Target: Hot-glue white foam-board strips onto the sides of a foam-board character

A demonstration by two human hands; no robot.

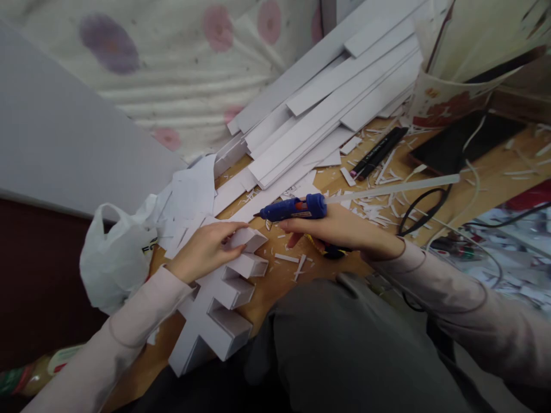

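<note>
My right hand (pixel 331 226) is wrapped round a blue hot glue gun (pixel 295 207), its dark nozzle pointing left. A long translucent glue stick (pixel 396 188) sticks out of the gun's back end. Below and left of the nozzle, my left hand (pixel 210 246) pinches the upper end of a white foam-board model (pixel 210 295) between thumb and fingers. The model has several box-like steps jutting to the right and lies along the table's near left side. A gap separates the nozzle tip from the model.
Long white board strips (pixel 318 109) are piled at the back. Two black markers (pixel 379 154), a black phone (pixel 467 140), cables and a paper bucket (pixel 447 97) stand or lie at right. Small offcuts litter the wooden table (pixel 271 298). A white plastic bag (pixel 114 255) is at left.
</note>
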